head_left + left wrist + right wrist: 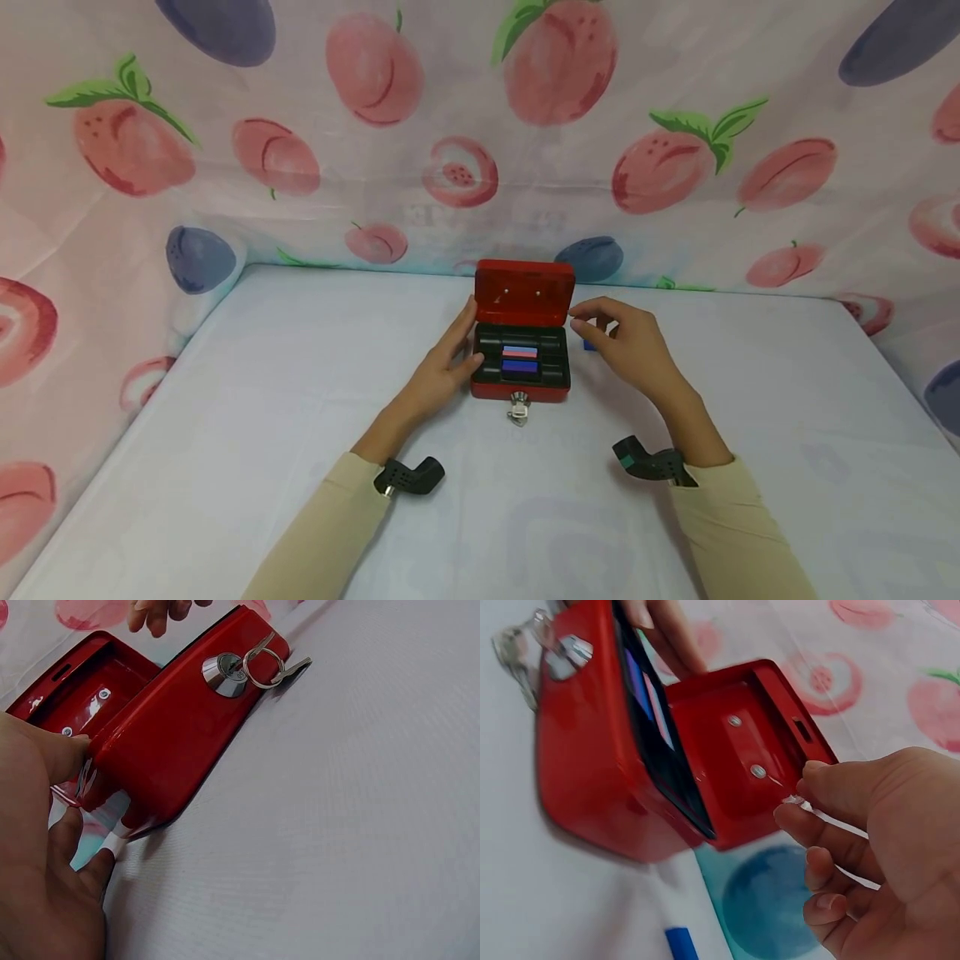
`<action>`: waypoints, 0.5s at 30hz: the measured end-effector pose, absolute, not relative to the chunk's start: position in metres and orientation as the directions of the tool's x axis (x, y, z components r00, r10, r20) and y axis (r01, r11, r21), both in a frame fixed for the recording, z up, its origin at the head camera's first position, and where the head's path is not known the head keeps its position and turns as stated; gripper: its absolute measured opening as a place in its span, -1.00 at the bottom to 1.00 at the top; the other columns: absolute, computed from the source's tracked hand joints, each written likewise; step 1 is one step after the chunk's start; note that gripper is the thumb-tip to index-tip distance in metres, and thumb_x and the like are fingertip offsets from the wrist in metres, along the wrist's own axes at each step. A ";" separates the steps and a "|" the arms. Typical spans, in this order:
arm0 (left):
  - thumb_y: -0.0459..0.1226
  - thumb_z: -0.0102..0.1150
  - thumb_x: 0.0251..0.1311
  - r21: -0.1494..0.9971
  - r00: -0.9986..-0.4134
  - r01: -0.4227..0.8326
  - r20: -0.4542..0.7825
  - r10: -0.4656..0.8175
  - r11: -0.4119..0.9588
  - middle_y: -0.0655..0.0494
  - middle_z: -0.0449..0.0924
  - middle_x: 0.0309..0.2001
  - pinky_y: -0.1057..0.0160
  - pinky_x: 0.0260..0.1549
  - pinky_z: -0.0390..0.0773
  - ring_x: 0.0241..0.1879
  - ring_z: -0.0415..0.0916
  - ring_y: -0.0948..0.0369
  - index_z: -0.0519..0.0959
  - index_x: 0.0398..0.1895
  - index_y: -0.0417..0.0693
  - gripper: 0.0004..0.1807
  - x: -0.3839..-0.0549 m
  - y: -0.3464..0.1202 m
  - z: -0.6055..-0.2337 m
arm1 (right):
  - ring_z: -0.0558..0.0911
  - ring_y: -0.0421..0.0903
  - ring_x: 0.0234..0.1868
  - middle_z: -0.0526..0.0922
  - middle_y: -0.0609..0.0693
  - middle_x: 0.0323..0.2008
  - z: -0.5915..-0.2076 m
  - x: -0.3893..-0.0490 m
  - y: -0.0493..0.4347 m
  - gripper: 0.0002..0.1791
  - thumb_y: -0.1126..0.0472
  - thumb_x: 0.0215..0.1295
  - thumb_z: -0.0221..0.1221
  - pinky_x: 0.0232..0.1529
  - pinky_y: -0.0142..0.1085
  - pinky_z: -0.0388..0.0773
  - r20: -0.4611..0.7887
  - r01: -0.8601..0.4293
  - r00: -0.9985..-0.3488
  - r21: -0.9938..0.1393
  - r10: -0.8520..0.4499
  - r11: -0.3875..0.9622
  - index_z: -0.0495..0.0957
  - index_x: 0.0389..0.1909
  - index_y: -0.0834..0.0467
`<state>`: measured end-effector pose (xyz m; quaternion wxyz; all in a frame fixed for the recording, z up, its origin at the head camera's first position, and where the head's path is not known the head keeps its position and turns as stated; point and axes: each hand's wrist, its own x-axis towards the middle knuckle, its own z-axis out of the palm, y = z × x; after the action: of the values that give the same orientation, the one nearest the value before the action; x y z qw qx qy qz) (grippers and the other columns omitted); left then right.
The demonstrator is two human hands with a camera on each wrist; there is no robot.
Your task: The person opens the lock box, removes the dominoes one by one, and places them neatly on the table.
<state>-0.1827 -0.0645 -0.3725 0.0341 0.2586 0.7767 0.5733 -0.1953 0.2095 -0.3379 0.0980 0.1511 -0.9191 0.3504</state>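
A red cash box [520, 392] stands with its lid [525, 292] raised and a black tray [489, 342] inside. Two coloured bars lie in the tray: a light-blue-and-pink bar [520, 352] and a blue-purple bar [519, 366]. My left hand [438, 371] holds the box's left side, thumb over the rim and fingers along the outside up to the lid. Beside the lid's right edge, my right hand [626, 342] pinches a small shiny piece [799, 801] between thumb and forefinger; its kind I cannot tell. Keys [266, 667] hang from the lock [225, 675] in front.
A small blue object [681, 943] lies on the white-covered table [525, 517] just right of the box, partly behind my right hand in the head view. A fruit-print cloth [450, 100] hangs behind the box and along the left side. Black wrist cameras [408, 477] sit on both wrists.
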 end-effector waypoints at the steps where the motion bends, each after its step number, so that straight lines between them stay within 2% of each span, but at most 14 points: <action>1: -0.47 -0.01 0.33 0.908 -0.864 0.362 0.243 0.441 0.210 -0.08 -0.22 0.51 0.05 0.36 0.01 0.47 -0.21 0.06 -0.13 0.50 -0.23 -0.25 -0.183 -0.064 -0.373 | 0.45 -0.10 -0.40 0.62 -0.06 -0.39 -0.339 -0.195 0.207 -0.79 0.14 0.31 0.22 -0.57 -0.25 0.37 0.288 -0.355 -0.933 -0.617 -0.218 0.703 0.64 -0.08 0.09; 6: -0.46 -0.01 0.33 0.905 -0.862 0.368 0.246 0.442 0.212 -0.08 -0.22 0.51 0.05 0.36 0.02 0.47 -0.22 0.07 -0.12 0.50 -0.23 -0.25 -0.183 -0.065 -0.374 | 0.45 -0.09 -0.31 0.64 -0.05 -0.27 -0.344 -0.194 0.194 -0.78 0.14 0.29 0.24 -0.43 -0.22 0.40 0.262 -0.363 -0.932 -0.640 -0.251 0.678 0.64 -0.07 0.09; 15: -0.50 -0.04 0.33 0.904 -0.862 0.370 0.248 0.442 0.215 -0.08 -0.22 0.51 0.05 0.36 0.02 0.47 -0.22 0.07 -0.13 0.50 -0.22 -0.25 -0.183 -0.064 -0.373 | 0.42 0.03 -0.26 0.54 0.02 -0.34 -0.354 -0.193 0.176 -0.75 0.13 0.28 0.24 -0.40 -0.19 0.35 0.228 -0.369 -0.928 -0.657 -0.294 0.657 0.66 -0.07 0.12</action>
<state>-0.1832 -0.0645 -0.3732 0.0316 0.2608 0.7788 0.5696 -0.1926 0.1755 -0.3544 0.0509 0.1823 -0.9088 0.3719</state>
